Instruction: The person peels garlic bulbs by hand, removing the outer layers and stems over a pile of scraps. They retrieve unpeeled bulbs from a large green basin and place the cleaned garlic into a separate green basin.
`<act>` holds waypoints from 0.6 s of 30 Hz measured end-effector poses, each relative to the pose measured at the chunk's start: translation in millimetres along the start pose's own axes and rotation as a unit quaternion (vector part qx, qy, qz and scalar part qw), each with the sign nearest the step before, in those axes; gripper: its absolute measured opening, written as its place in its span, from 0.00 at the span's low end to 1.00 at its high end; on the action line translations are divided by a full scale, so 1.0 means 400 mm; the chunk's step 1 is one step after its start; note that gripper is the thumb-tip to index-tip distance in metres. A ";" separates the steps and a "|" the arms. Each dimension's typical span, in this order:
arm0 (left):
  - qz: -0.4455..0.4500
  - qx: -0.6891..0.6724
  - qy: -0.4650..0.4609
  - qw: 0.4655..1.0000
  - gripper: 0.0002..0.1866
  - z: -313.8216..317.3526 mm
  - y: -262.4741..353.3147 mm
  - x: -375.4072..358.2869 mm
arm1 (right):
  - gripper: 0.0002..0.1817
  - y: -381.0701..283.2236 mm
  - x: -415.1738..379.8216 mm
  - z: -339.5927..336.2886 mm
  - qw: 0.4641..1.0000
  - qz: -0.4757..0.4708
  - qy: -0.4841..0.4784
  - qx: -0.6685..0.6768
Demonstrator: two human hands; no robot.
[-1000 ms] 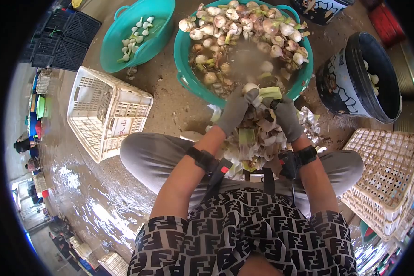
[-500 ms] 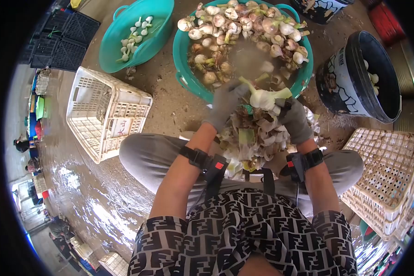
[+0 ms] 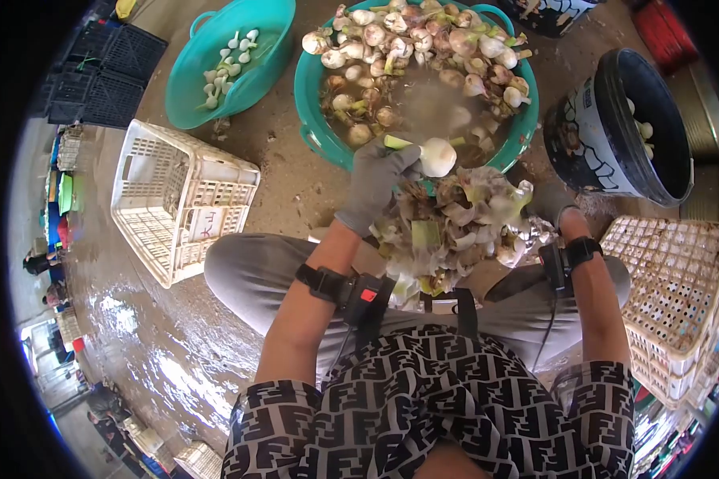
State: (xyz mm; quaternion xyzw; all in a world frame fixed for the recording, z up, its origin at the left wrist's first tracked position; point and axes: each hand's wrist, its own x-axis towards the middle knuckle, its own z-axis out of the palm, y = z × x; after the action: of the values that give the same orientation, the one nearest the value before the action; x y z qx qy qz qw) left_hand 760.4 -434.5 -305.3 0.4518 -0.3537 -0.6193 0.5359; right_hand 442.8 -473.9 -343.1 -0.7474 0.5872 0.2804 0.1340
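In a grey glove, my left hand (image 3: 378,180) grips a peeled white garlic bulb (image 3: 438,157) by its green stem, above the near rim of a round green tub (image 3: 311,120). Garlic bulbs (image 3: 395,38) fill the far side of the tub, with murky water in front. A heap of peeled skins (image 3: 463,223) lies between my knees. My right hand (image 3: 553,201), also gloved, is low at the right edge of the heap; its fingers are blurred and partly hidden.
A second green basin (image 3: 256,80) with white bulbs stands at upper left, above a white crate (image 3: 216,191). At right are a black bucket (image 3: 607,144) with bulbs and stacked white crates (image 3: 667,287). Black crates (image 3: 124,64) stand far left.
My hands have moved apart: the left now has a smooth white bulb by its stem, and the right has gone right and down. The leafy outer skin is off the bulb.
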 end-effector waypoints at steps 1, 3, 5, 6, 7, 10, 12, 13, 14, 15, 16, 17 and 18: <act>-0.002 0.027 0.009 1.000 0.11 0.001 0.002 0.001 | 0.19 0.000 0.006 0.001 0.993 0.039 0.077 0.084; -0.009 0.079 0.027 0.996 0.10 0.016 0.005 -0.004 | 0.17 -0.059 -0.027 -0.084 0.954 -0.009 0.202 0.222; -0.020 0.099 0.042 0.994 0.10 0.041 -0.009 0.000 | 0.14 -0.149 -0.043 -0.117 0.870 -0.092 0.308 0.374; -0.024 0.109 0.049 0.993 0.10 0.058 -0.016 0.004 | 0.12 -0.189 -0.044 -0.113 0.807 -0.154 0.350 0.451; -0.014 0.132 0.050 0.990 0.10 0.077 -0.019 0.003 | 0.12 -0.224 -0.049 -0.124 0.840 -0.132 0.342 0.401; 0.008 0.194 0.053 0.980 0.08 0.109 -0.023 -0.009 | 0.11 -0.293 -0.059 -0.143 0.905 -0.068 0.306 0.288; 0.014 0.225 0.048 0.973 0.07 0.103 -0.041 -0.007 | 0.10 -0.307 -0.056 -0.144 0.920 -0.024 0.282 0.271; 0.010 0.206 0.040 0.978 0.07 0.097 -0.049 -0.007 | 0.09 -0.305 -0.056 -0.142 0.924 -0.018 0.278 0.263; 0.007 0.186 0.031 0.982 0.07 0.093 -0.052 -0.008 | 0.09 -0.298 -0.055 -0.137 0.927 -0.010 0.275 0.254; 0.004 0.165 0.023 0.986 0.07 0.090 -0.057 -0.008 | 0.09 -0.288 -0.053 -0.130 0.931 -0.004 0.271 0.244; 0.014 0.118 -0.006 0.993 0.07 0.081 -0.059 -0.011 | 0.10 -0.274 -0.045 -0.118 0.925 0.013 0.264 0.273; 0.024 0.071 -0.035 0.997 0.08 0.071 -0.051 -0.016 | 0.10 -0.255 -0.031 -0.102 0.918 0.029 0.256 0.302; 0.034 0.026 -0.065 0.997 0.08 0.066 -0.044 -0.017 | 0.11 -0.236 -0.019 -0.083 0.909 0.046 0.249 0.332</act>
State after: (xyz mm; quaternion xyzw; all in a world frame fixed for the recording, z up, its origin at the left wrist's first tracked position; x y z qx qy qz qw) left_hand 729.7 -425.8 -311.2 0.4121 -0.4189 -0.6191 0.5210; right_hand 540.4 -459.5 -324.2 -0.6776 0.6943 -0.1202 0.2104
